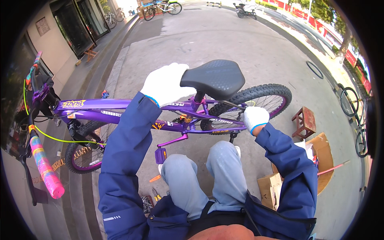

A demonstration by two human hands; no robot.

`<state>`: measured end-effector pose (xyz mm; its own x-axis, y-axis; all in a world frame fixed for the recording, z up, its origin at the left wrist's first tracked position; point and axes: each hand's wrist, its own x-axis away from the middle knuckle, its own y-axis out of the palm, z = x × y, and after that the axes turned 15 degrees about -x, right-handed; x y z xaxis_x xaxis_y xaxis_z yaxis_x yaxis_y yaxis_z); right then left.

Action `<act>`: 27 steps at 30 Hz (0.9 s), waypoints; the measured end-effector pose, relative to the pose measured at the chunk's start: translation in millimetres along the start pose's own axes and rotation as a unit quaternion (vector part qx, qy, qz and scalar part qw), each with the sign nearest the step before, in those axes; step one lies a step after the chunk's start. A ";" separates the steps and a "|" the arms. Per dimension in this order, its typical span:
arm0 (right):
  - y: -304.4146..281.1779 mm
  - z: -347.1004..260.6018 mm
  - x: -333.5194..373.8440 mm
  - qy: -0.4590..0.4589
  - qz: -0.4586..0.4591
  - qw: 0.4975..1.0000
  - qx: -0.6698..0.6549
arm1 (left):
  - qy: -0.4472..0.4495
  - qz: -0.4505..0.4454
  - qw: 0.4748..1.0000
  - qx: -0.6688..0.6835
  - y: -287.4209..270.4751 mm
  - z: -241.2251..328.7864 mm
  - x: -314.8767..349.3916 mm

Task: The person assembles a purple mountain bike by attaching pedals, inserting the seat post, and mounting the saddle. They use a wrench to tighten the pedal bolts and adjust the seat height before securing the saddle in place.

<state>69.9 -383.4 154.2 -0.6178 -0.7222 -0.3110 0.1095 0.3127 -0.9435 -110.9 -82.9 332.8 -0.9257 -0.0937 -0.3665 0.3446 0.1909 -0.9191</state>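
Note:
A purple bicycle stands sideways before my knees, its handlebar at the left. My left hand, in a white glove, is closed over the nose of the black saddle. My right hand, also gloved in white, is closed beside the rear wheel. A thin dark rod runs from that hand toward the underside of the saddle; its far end is hidden. The purple pedal hangs low near my left knee. A multicoloured taped handlebar grip points toward me.
At my right stand a small red-brown wooden stool and an open cardboard box. An orange-handled tool and pliers lie near my left foot. Steps run along the left. Loose tyres lie at the right.

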 end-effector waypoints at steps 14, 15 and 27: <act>79.0 -43.9 -2.2 0.087 -0.101 0.959 -0.250 | 0.084 0.110 0.985 -0.106 33.3 -5.6 -17.1; 94.7 -59.4 -2.1 0.090 -0.093 0.937 -0.326 | 0.082 0.112 0.985 -0.104 33.6 -5.4 -16.8; 59.9 -313.9 -72.0 -0.201 0.091 0.716 -0.662 | 0.069 0.004 0.993 -0.090 18.6 1.4 -18.7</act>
<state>-123.5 -118.9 155.9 -0.3842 -0.6317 -0.6733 -0.8392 0.5429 -0.0306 -86.9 -79.0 322.4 -0.9401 0.0414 -0.3382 0.3294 0.3645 -0.8710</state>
